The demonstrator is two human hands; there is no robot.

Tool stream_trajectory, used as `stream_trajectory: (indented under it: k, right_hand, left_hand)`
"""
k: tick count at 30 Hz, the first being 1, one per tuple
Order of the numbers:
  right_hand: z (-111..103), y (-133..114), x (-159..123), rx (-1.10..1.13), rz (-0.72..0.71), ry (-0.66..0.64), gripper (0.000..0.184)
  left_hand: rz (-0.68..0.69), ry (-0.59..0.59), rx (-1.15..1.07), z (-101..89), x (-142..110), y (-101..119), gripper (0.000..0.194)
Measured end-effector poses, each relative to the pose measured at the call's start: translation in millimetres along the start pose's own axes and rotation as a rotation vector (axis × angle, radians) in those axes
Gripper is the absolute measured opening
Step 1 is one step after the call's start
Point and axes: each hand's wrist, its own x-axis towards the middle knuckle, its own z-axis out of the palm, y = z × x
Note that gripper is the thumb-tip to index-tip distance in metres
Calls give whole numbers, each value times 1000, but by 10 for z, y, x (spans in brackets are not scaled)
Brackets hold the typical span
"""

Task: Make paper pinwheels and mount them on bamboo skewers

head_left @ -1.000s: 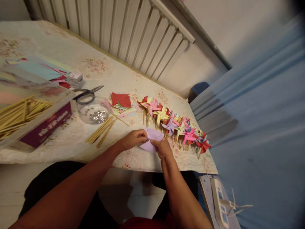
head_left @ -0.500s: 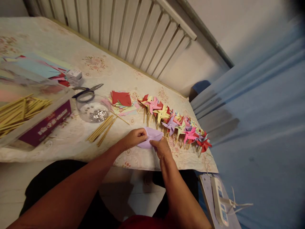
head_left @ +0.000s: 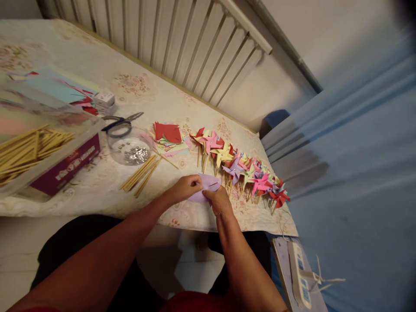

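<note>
A piece of purple paper (head_left: 210, 183) with a slit in it is held between my two hands, just over the front of the table. My left hand (head_left: 186, 187) pinches its left edge between thumb and fingers. From the right, my right hand (head_left: 219, 199) grips the sheet, its thumb lying on top of the paper. Several finished paper pinwheels (head_left: 234, 170) on sticks stand in a row right behind and beside my right hand. Thin wooden sticks (head_left: 140, 175) lie to the left of my left hand.
Behind the sticks are a clear round dish (head_left: 121, 157) of small metal pieces, scissors (head_left: 122, 123) and a stack of coloured paper (head_left: 167, 133). A plastic box (head_left: 69, 167) of sticks stands at left. A power strip (head_left: 299, 275) lies at lower right, beside a blue curtain (head_left: 357, 186).
The purple paper has been bent and drawn in closer between my hands, so less of it shows. Both hands keep hold of it. The view has shifted slightly.
</note>
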Motion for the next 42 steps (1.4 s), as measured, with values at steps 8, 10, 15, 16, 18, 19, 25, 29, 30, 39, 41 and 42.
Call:
stream_trajectory:
  k: [8,10,15,16,18,19,25,29,30,39,41,42]
  right_hand:
    - [20,42,25,78,-13,-24,32]
    - [25,39,20,94,-7,-36,35]
    - [44,30,0,69,15,-16,38]
    - [49,29,-4,77,18,-12,38]
    - [59,31,-8,101,20,-7,37]
    - [63,36,-7,106,17,-2,36]
    - [64,106,20,75,-34,37,34]
    - [54,159,43,-6,-61,91,34]
    - [54,167,48,-23,-60,104,34]
    - [5,157,92,-4,-42,163,33]
    - [-27,163,110,18,-57,182,33]
    - [-41,164,118,28,-60,194,32]
  left_hand:
    - [-2,55,96,8,3,4,10]
    - [-3,68,119,11,0,5,8]
    - [24,83,199,20,4,-15,7]
    - [31,86,213,22,7,-24,7]
    - [41,92,235,27,13,-42,8]
    - [45,94,243,28,14,-49,8]
    - [33,93,292,23,-2,-28,8]
    - [19,84,309,15,-10,3,6]
    - [17,84,309,15,-12,7,6]
    - [-42,147,-119,40,-10,-29,24]
    - [-103,152,-274,40,6,-53,35]
    - [-146,152,-321,39,13,-64,37]
